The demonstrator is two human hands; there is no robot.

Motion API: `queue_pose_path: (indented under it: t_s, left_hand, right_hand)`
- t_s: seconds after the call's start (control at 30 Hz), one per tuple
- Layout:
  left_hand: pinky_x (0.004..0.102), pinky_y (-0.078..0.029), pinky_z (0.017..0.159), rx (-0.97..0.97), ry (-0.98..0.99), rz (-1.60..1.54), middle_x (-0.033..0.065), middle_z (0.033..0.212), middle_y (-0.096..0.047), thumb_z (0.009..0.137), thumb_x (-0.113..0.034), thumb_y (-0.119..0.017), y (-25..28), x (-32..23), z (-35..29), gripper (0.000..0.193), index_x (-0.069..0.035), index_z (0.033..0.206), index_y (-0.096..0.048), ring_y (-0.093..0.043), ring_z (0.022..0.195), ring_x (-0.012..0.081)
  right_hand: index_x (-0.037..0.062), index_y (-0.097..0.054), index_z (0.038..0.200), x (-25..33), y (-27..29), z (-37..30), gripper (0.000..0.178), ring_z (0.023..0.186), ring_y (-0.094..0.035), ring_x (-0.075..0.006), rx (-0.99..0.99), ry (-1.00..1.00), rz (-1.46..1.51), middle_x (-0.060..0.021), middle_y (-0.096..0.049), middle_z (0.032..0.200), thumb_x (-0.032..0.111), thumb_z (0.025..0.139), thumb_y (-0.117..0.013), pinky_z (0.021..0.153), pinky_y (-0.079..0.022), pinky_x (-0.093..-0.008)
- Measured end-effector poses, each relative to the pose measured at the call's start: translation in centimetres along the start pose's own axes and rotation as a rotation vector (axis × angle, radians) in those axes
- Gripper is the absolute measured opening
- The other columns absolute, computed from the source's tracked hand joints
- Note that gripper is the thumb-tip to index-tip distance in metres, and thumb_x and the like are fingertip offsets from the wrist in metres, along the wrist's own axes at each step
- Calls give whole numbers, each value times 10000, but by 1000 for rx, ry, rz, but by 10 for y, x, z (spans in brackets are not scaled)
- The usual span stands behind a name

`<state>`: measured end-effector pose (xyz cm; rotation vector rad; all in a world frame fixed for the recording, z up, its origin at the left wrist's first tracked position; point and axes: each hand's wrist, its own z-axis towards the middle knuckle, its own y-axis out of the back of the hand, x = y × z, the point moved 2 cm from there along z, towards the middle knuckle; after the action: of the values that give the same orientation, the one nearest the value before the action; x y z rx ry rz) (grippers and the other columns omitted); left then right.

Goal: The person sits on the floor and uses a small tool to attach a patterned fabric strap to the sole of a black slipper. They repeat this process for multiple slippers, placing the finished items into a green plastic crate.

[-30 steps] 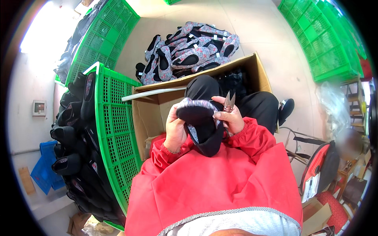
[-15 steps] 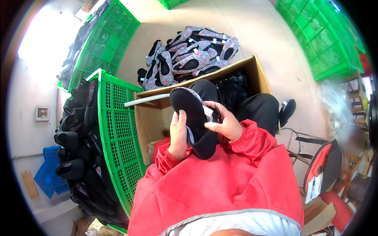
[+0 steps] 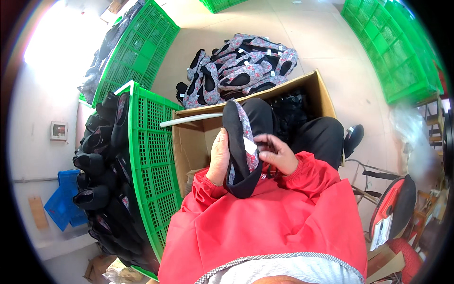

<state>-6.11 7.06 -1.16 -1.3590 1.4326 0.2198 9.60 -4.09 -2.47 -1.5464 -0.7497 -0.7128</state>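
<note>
Near the middle of the frame, the left hand point(image 3: 219, 156) has a slipper point(image 3: 238, 151) by its left side; this grip is closed on it, the digits against its edge and the rest hidden behind. The slipper stands lengthwise in the picture, one end up over the knee and the other down against the red garment point(image 3: 265, 227). It is black along the left, with a flowered strip on the right, where a white tag point(image 3: 249, 146) sticks out.

The right hand point(image 3: 280, 157) is just right of the tag, fingers bent, thumb and fingertips toward the slipper. Its grip looks partly closed; I cannot tell whether it touches the slipper or has hold of anything.

Behind the knees is a cardboard box point(image 3: 324, 93), with dark, shiny stuff point(image 3: 289, 111) inside and a pale tube point(image 3: 191, 118) across its left end. Above the box, at upper centre, a heap of flowered slippers point(image 3: 246, 68) lies on the floor point(image 3: 331, 52). At left, a green crate point(image 3: 156, 156) stands next to a mass of black slippers point(image 3: 94, 196). More green crates point(image 3: 383, 47) are at upper right.
</note>
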Motion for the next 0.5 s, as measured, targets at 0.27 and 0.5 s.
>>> queue_pose_path:
  t_s: [0.27, 0.5]
  left_hand:
    - [232, -502, 819, 67, -98, 300, 36, 1076, -659, 1051, -286, -467, -5, 15, 3, 348, 7, 1183, -600, -611, 904, 94]
    - [230, -488, 792, 33, -253, 717, 30, 1009, -655, 1006, -189, -554, 14, 28, 9, 250, 16, 1118, -645, -602, 881, 92]
  right_hand:
    - [34, -641, 973, 47, 6, 12, 134, 814, -563, -60, -206, 80, -160, 14, -627, 888, 120, 894, -706, 760, -457, -225]
    - [36, -653, 929, 53, 8, 13, 109, 792, -556, -63, -136, -27, -64, 21, -620, 851, 96, 875, -726, 752, -469, -240]
